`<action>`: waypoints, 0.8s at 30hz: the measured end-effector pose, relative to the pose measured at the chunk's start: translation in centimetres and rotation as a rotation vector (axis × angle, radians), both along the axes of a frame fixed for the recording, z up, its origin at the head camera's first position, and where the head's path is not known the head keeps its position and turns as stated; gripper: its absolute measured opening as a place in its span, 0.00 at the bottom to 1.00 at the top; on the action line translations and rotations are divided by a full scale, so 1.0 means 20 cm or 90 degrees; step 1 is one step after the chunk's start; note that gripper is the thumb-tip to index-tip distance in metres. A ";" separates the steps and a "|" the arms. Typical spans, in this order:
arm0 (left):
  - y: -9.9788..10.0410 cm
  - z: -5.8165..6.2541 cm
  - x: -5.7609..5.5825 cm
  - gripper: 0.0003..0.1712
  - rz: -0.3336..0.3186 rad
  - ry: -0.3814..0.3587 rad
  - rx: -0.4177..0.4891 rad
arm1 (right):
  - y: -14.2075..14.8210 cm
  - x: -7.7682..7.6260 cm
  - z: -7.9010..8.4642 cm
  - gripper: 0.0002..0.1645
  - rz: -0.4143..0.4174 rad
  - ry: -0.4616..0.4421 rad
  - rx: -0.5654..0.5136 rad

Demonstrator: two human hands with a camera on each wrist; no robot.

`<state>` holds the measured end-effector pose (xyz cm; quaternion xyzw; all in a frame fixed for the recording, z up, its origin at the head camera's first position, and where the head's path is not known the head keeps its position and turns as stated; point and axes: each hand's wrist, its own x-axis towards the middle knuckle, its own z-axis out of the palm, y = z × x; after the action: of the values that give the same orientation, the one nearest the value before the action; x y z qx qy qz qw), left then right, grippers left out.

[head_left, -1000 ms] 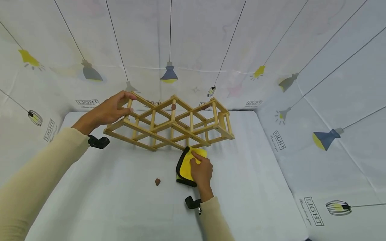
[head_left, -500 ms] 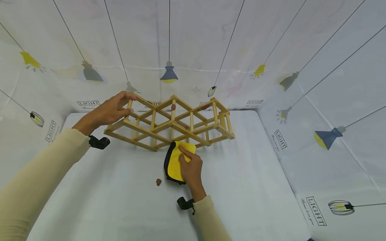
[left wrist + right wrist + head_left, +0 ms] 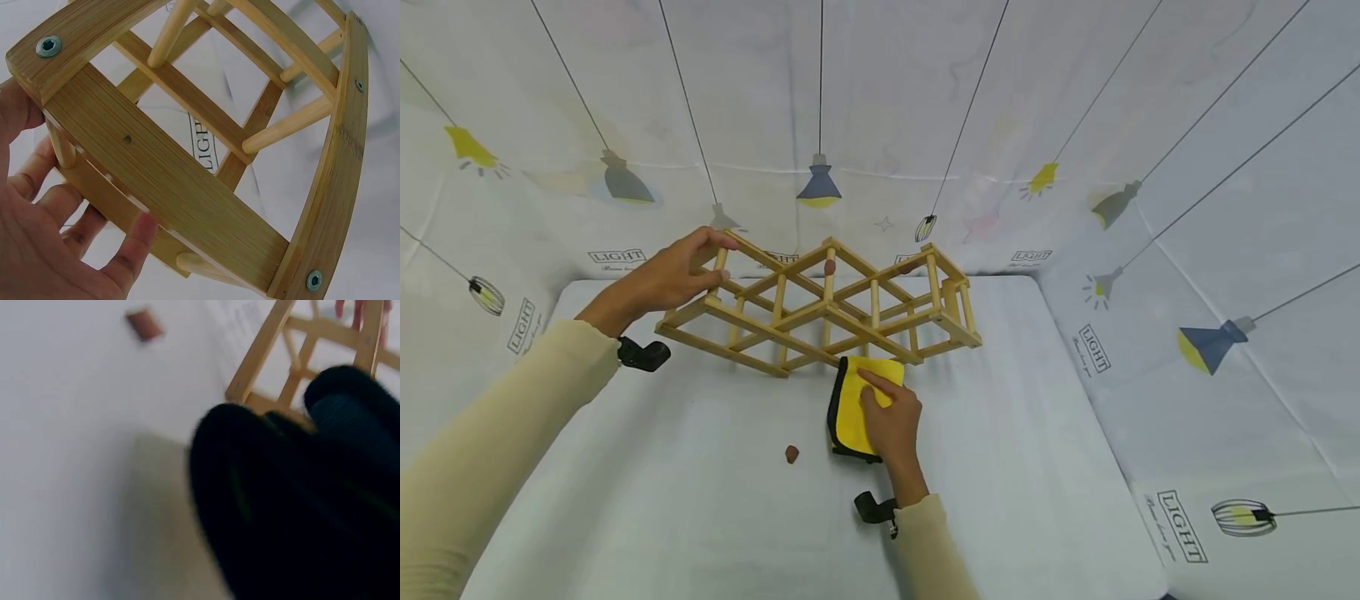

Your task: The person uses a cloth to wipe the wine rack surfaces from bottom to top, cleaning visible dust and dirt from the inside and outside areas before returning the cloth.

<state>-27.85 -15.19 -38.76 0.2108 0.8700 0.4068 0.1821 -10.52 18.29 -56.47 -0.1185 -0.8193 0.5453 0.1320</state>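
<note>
A lattice wooden rack (image 3: 805,312), made of pale slats and dowels, stands near the back of the white table. My left hand (image 3: 681,267) grips its left end, and in the left wrist view the fingers (image 3: 59,203) curl around the slats there. Low at the rack's front, my right hand (image 3: 893,421) holds a folded yellow cloth (image 3: 853,408) with black edging, its top edge overlapping the bottom rail. Brown spots (image 3: 830,267) show on a dowel and a slat of the rack. Dark cloth edging (image 3: 269,487) fills much of the right wrist view, hiding the fingers.
A small brown lump (image 3: 792,454) lies on the white tabletop (image 3: 715,500), left of the cloth. Behind the rack rises a white backdrop (image 3: 880,125) printed with hanging lamps. Dark camera mounts (image 3: 643,354) stick out from both wrists.
My right hand slid the cloth left along the rack's bottom front, then part of the way back right. The left hand and the rack have stayed in place.
</note>
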 end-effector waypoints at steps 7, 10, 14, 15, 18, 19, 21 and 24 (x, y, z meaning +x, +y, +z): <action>0.00 0.00 0.00 0.31 0.001 -0.001 0.001 | -0.10 -0.02 0.13 0.18 -0.016 0.214 -0.099; 0.00 -0.01 0.00 0.31 -0.002 -0.005 0.006 | -0.14 -0.05 0.13 0.18 -0.012 0.169 -0.099; 0.00 -0.02 0.00 0.31 -0.005 -0.007 0.010 | -0.17 -0.06 0.08 0.19 0.050 0.054 -0.056; 0.00 -0.02 0.00 0.31 -0.006 -0.008 0.011 | -0.18 -0.06 0.08 0.19 0.062 0.049 -0.047; 0.00 -0.02 -0.01 0.31 -0.008 -0.006 0.011 | -0.20 -0.05 0.07 0.18 0.069 0.081 -0.048; 0.00 -0.02 -0.01 0.31 -0.008 -0.005 0.011 | -0.20 -0.05 0.07 0.18 0.074 0.104 -0.056; 0.00 -0.01 0.00 0.31 -0.008 -0.003 0.014 | -0.21 -0.05 0.08 0.18 0.100 0.148 -0.057; 0.00 0.00 0.00 0.31 -0.006 -0.002 0.017 | -0.23 -0.08 0.08 0.19 0.186 0.155 -0.010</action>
<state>-27.80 -15.28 -38.84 0.2164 0.8633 0.4177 0.1828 -12.04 13.66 -54.82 0.0679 -0.8016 0.5750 0.1490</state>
